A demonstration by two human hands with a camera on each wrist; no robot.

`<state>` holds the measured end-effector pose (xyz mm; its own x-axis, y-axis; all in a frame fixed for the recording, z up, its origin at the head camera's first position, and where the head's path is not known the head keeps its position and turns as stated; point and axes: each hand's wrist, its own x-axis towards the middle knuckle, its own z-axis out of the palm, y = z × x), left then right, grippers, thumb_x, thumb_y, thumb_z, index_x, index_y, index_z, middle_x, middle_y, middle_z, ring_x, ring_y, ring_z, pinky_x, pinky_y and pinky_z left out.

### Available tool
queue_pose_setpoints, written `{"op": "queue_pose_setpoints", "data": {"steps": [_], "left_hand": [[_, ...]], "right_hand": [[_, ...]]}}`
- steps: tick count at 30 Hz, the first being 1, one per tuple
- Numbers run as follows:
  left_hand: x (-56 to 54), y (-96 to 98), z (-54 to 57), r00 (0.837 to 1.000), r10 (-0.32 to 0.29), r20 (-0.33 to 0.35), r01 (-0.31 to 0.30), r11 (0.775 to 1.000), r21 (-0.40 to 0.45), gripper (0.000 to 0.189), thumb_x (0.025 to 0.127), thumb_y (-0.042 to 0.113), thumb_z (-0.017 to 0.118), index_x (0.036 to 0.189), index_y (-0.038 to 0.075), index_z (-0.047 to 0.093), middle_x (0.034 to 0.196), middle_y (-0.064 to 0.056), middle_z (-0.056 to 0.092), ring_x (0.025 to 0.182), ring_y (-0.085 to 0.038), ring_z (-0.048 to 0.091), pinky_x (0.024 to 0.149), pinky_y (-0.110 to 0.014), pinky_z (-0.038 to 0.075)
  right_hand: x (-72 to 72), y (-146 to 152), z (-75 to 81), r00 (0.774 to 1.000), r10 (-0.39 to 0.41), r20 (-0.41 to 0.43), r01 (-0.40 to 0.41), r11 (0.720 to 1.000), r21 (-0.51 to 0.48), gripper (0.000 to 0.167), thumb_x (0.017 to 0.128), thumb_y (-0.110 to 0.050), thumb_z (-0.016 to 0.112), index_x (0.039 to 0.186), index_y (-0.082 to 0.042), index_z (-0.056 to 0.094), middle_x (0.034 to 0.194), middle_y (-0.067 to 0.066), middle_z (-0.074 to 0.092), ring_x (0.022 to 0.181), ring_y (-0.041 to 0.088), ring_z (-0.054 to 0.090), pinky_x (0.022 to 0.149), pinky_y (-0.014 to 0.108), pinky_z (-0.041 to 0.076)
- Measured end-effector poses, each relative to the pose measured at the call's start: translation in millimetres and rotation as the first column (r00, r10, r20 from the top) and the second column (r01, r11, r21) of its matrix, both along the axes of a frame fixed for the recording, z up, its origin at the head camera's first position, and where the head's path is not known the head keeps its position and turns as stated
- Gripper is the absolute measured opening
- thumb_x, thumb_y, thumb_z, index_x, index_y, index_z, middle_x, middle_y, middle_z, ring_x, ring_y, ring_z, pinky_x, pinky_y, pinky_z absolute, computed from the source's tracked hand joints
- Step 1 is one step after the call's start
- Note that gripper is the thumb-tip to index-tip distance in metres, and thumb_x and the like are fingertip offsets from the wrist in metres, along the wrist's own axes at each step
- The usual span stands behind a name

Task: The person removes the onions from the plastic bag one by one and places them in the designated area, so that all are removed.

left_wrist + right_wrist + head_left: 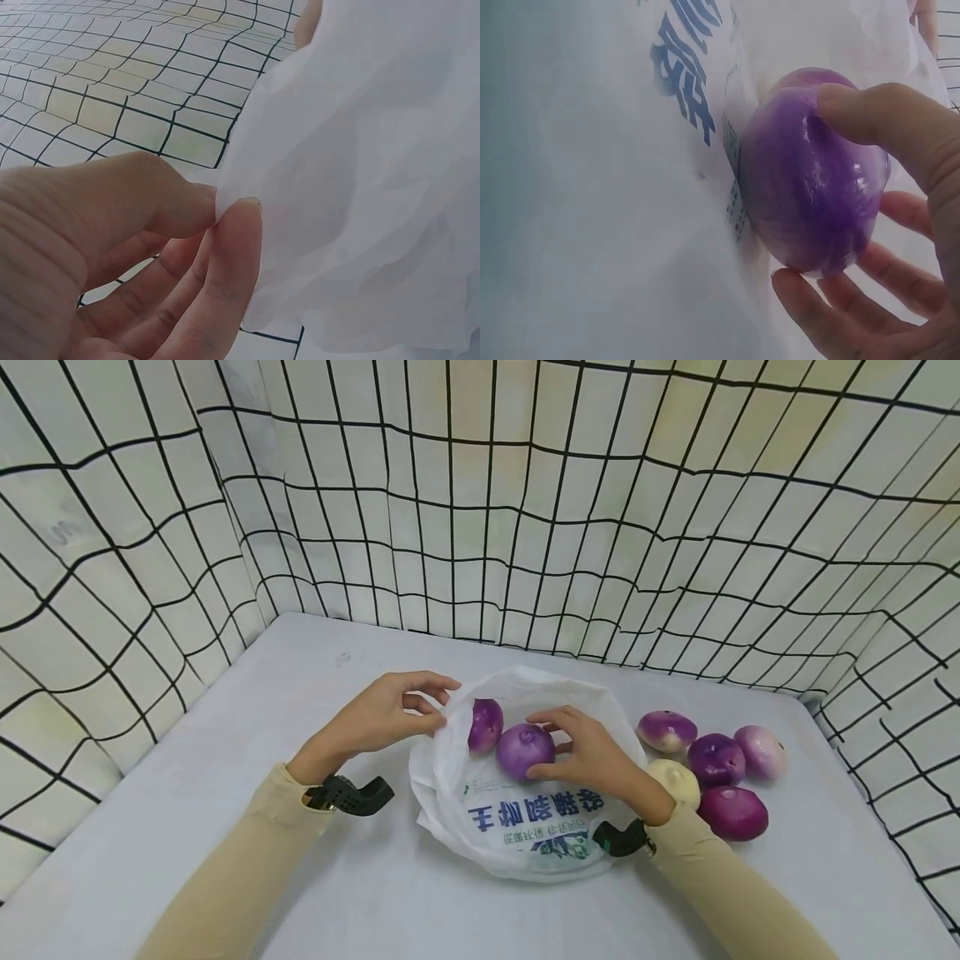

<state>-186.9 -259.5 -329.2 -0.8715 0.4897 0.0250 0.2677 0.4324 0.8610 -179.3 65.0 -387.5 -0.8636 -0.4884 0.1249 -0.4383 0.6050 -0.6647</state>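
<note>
A white plastic bag point(442, 793) with blue print lies on the table with its mouth spread. My left hand point(382, 714) pinches the left side of its rim; the left wrist view shows the thumb and a fingertip meeting on the thin plastic point(337, 165). In the bag's mouth, my right hand point(592, 760) grips a purple onion point(525, 750). The thumb lies across one side of this onion point(810, 187) and the fingers curl round the other, with printed plastic right beside it. Another purple onion point(487, 724) sits in the bag, partly hidden by the rim.
Right of the bag several more onions lie in a group, among them a cream one point(673, 783), a magenta one point(733, 814) and a pale pink one point(761, 752). Black wire mesh point(487, 510) stands along the back and sides of the white table point(330, 652).
</note>
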Motion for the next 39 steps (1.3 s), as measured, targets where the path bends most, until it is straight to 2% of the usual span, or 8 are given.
{"op": "queue_pose_setpoints", "data": {"steps": [11,23,32,39], "left_hand": [[-0.7,0.8,1.4,1.000,-0.013,-0.009,0.013,1.000,0.004,0.050,0.092,0.011,0.071,0.141,0.011,0.061,0.125,-0.014,0.065,0.102,-0.019,0.073,0.085,-0.029,0.061],[0.2,1.4,0.7,1.000,0.000,-0.002,0.000,1.000,-0.001,0.050,0.092,0.012,0.071,0.141,0.012,0.061,0.126,-0.013,0.066,0.101,-0.017,0.073,0.085,-0.030,0.062],[-1.6,2.4,0.7,1.000,-0.002,-0.001,0.002,1.000,-0.006,0.049,0.092,0.012,0.071,0.141,0.014,0.062,0.126,-0.012,0.066,0.104,-0.019,0.073,0.085,-0.030,0.062],[-1.7,0.8,-1.4,1.000,-0.002,-0.010,0.002,1.000,-0.014,0.050,0.092,0.012,0.071,0.141,0.013,0.061,0.126,-0.013,0.066,0.103,-0.019,0.073,0.085,-0.030,0.062]], "right_hand": [[2.7,-0.7,-5.5,0.998,-0.024,0.051,0.026,0.999,-0.048,0.064,0.078,-0.026,0.092,0.134,-0.012,0.063,0.134,0.008,0.063,0.125,0.029,0.064,0.099,0.038,0.061],[5.9,-2.8,-3.9,0.998,0.027,0.055,-0.022,0.996,-0.081,0.061,0.078,-0.022,0.091,0.132,-0.012,0.065,0.134,0.009,0.064,0.124,0.031,0.065,0.100,0.039,0.061],[9.0,-1.3,-1.4,0.998,0.020,0.060,-0.015,0.997,-0.080,0.061,0.079,-0.021,0.090,0.133,-0.012,0.063,0.136,0.009,0.063,0.126,0.032,0.064,0.102,0.043,0.060],[10.9,2.1,0.9,0.995,0.032,0.095,-0.020,0.992,-0.126,0.060,0.078,-0.018,0.090,0.132,-0.016,0.063,0.135,0.004,0.063,0.126,0.027,0.063,0.103,0.039,0.059]]}}
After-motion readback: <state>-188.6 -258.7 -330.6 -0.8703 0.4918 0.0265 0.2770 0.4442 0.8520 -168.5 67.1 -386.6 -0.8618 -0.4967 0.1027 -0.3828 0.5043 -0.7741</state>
